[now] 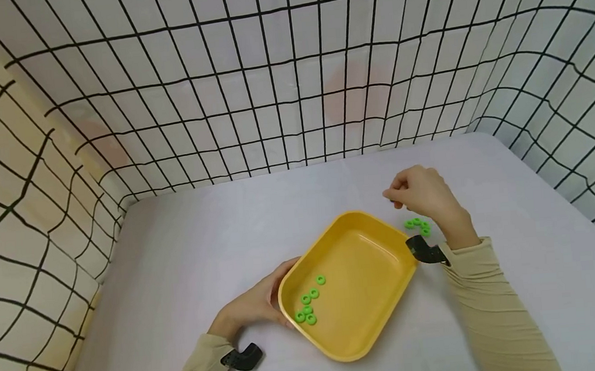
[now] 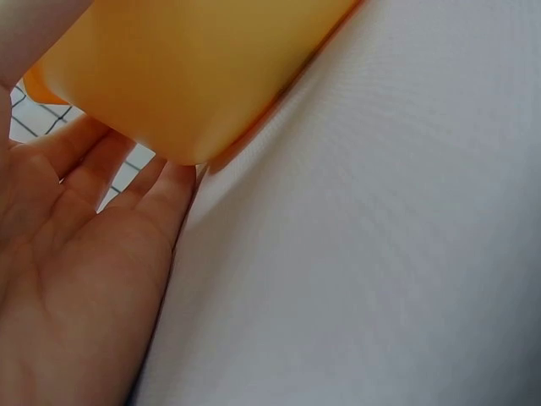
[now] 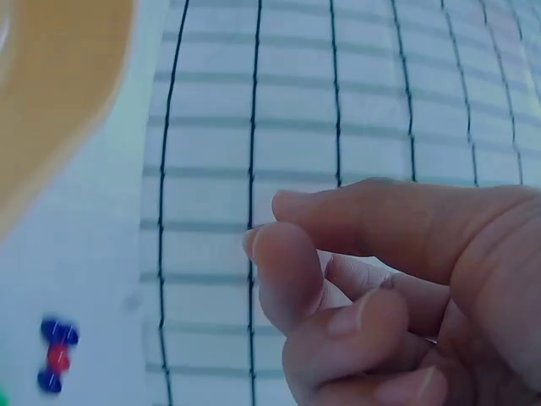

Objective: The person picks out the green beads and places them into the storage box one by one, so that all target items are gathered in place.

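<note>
My left hand [image 1: 256, 302] holds the left corner of a yellow plastic tray [image 1: 386, 312], thumb and fingers spread round its outer wall. In the left wrist view its fingers [image 2: 161, 190] touch that wall low down. Several small green rings [image 1: 310, 319] lie inside the tray at its left end. Beyond the tray's right corner hovers my right hand [image 1: 421, 190], its fingers bent and thumb and index fingertips close together. Close by the fingertips shows a small dark spot; I cannot tell whether they pinch anything. More green rings [image 1: 425, 231] lie on the table under the right wrist.
Small blue pieces and a red piece [image 3: 57, 357] lie on the table, seen in the right wrist view. A black wire grid [image 1: 298, 101] fences the white-covered table [image 1: 191, 234] at the back and both sides. Both wrists carry black camera mounts [image 1: 425, 250].
</note>
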